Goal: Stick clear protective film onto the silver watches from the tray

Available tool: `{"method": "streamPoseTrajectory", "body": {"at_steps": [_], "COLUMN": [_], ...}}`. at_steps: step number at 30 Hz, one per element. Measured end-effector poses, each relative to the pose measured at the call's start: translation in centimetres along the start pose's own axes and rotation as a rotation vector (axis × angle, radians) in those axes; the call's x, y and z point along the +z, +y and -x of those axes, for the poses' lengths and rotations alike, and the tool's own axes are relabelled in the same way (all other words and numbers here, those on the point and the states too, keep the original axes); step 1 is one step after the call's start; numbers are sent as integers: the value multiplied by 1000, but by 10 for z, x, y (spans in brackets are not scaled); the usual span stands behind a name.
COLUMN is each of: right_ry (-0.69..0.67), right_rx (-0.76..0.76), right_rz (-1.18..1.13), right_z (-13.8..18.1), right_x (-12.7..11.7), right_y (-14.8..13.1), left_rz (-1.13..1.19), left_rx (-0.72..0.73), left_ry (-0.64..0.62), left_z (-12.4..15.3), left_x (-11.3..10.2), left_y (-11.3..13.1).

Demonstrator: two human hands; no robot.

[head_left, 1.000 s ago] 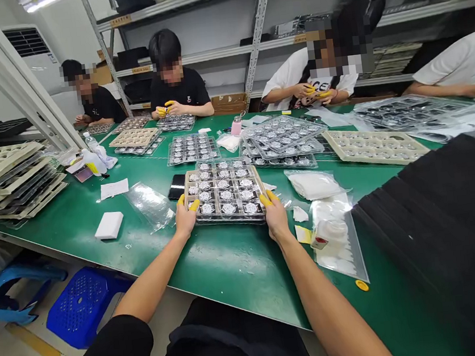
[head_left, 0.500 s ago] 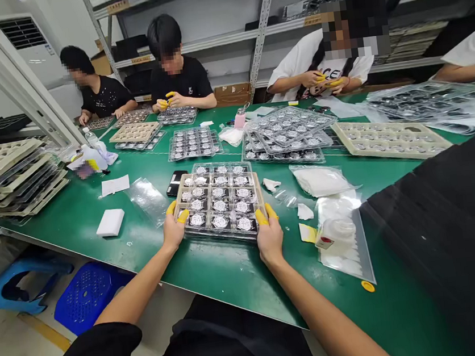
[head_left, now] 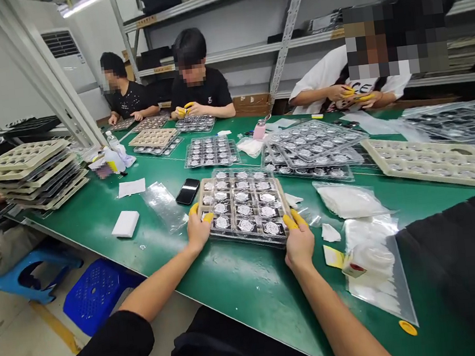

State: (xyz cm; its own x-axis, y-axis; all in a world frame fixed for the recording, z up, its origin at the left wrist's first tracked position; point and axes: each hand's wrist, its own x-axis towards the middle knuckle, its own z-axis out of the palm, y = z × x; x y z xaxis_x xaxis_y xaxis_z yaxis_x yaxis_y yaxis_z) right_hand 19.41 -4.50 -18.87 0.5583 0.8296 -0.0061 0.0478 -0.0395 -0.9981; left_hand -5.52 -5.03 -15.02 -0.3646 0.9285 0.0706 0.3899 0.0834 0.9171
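Note:
Both my hands grip a stack of trays just over the green table. On top is a clear plastic tray whose black compartments hold round white-and-silver parts; a beige tray edge shows beneath it. My left hand is closed on the left edge, and my right hand is closed on the right edge. Yellow finger covers sit on several fingertips of both hands. Beyond the left edge of the stack lies a black phone. A clear plastic bag rests left of the phone.
A white block lies at left, near a tall tray stack. Bags of white pieces and a yellow ring are at right. Clear trays and a beige tray stand farther back. Several co-workers sit around the table.
My view has swung left and up, so the scene appears shifted right and down. The phone shows more fully beside the tray stack. Both hands keep their hold on the trays.

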Motion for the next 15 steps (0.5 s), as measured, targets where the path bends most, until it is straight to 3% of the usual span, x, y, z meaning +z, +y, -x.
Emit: {"method": "streamPoseTrajectory", "body": {"at_steps": [4, 7, 15], "right_ry": [70, 72, 96], "right_rx": [21, 69, 81], "right_rz": [93, 98, 110], "right_z": [46, 65, 69], "right_x": [11, 17, 22], "right_y": [-6, -13, -14], "left_rz": [-86, -213, -557], "left_rx": [44, 70, 59], "left_ry": [-90, -68, -141], "left_z": [-63, -101, -145], "left_x": [-18, -38, -68], "left_y": [9, 11, 0]}}
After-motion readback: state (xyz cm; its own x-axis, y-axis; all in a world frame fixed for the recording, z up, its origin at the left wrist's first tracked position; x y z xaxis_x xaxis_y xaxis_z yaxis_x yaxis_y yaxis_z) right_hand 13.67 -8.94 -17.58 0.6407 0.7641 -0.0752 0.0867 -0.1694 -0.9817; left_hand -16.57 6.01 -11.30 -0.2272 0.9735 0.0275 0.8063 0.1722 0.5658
